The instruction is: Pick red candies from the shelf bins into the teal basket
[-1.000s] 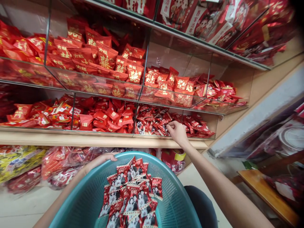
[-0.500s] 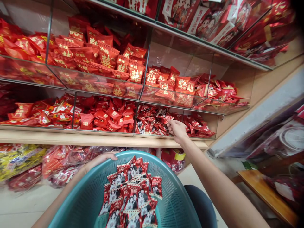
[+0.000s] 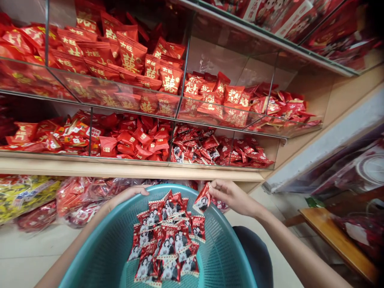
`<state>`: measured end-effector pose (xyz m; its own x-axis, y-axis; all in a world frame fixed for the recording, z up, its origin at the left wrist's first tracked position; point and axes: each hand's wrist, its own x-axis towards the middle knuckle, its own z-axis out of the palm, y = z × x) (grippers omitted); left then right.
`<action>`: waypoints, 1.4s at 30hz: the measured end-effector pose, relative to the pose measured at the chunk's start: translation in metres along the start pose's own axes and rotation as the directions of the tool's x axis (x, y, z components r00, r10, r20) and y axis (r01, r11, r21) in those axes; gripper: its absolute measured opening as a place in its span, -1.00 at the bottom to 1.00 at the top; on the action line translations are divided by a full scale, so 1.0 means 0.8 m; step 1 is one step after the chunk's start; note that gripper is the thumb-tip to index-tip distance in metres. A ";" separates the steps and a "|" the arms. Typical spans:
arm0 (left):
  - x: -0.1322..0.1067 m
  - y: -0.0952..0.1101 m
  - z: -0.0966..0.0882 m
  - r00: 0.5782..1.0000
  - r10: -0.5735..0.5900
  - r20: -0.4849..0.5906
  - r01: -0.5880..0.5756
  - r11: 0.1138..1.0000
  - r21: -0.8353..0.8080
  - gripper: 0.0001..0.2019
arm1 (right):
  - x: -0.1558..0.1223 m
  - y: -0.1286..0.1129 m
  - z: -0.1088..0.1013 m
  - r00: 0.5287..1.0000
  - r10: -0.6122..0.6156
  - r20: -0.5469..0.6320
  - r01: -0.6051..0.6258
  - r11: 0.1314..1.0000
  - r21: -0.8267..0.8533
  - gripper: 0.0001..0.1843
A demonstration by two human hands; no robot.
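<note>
While the left hand [image 3: 127,195] curls closed over the far rim of the teal basket [image 3: 99,256], the right hand [image 3: 232,196] pinches one red packet [image 3: 203,199] between thumb and fingertips, just above that rim's right side. A heap of packets [image 3: 168,236] lies inside the basket, and glass shelf bins [image 3: 207,150] of red sweets stand beyond it.

Head camera looks down, near basket [image 3: 99,248].

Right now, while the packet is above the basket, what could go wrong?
1. The right hand pinches the red packet only at its corner, close to the far rim of the teal basket; it may drop outside.
2. Only the left hand grips the rim, so the basket might tilt and the packet pile slide.
</note>
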<state>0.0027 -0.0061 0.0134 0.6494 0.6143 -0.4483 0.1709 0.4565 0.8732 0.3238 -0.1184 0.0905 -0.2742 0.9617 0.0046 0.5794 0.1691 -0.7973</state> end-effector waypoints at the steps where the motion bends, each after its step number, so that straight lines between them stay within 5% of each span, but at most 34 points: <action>1: 0.000 0.001 0.001 1.000 0.001 -0.001 -0.001 1.000 0.008 -0.44 | -0.003 0.002 0.004 0.999 0.017 0.050 -0.014 0.997 -0.072 -0.70; 6: 0.001 0.003 0.002 1.000 0.029 -0.006 -0.029 0.998 0.062 -0.48 | -0.013 0.005 0.030 0.972 0.097 0.215 0.042 0.825 -0.563 -0.73; 9: 0.003 0.001 -0.001 0.999 0.031 -0.037 -0.027 0.995 0.096 -0.50 | -0.014 0.003 0.048 0.932 0.190 0.308 0.092 0.699 -0.709 -0.75; 17: 0.004 -0.006 -0.008 0.997 0.046 -0.062 -0.040 0.995 0.089 -0.55 | -0.012 0.013 0.083 0.889 0.264 0.373 0.137 0.625 -0.769 -0.71; 31: -0.001 -0.004 -0.005 0.998 0.052 0.029 -0.053 0.998 0.017 -0.54 | -0.017 0.030 0.096 0.933 0.234 0.272 0.095 0.570 -0.816 -0.86; 35: -0.005 0.003 0.001 0.999 0.026 0.020 -0.027 0.999 0.026 -0.50 | 0.001 0.002 0.059 0.979 0.131 0.156 0.043 0.616 -0.787 -0.79; 38: -0.004 0.004 0.003 1.000 -0.004 -0.007 0.004 1.000 0.010 -0.42 | 0.027 -0.015 0.018 0.997 0.016 -0.079 -0.070 0.658 -0.750 -0.75; 42: 0.002 -0.001 0.000 0.999 -0.031 -0.031 0.031 0.999 -0.009 -0.32 | 0.072 -0.005 -0.029 0.904 -0.113 -0.413 -0.191 0.758 -0.624 -0.89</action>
<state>0.0037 -0.0051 0.0121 0.6208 0.6191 -0.4809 0.1843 0.4809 0.8572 0.3235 -0.0585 0.1082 0.0040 0.9390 0.3439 0.9704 0.0794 -0.2281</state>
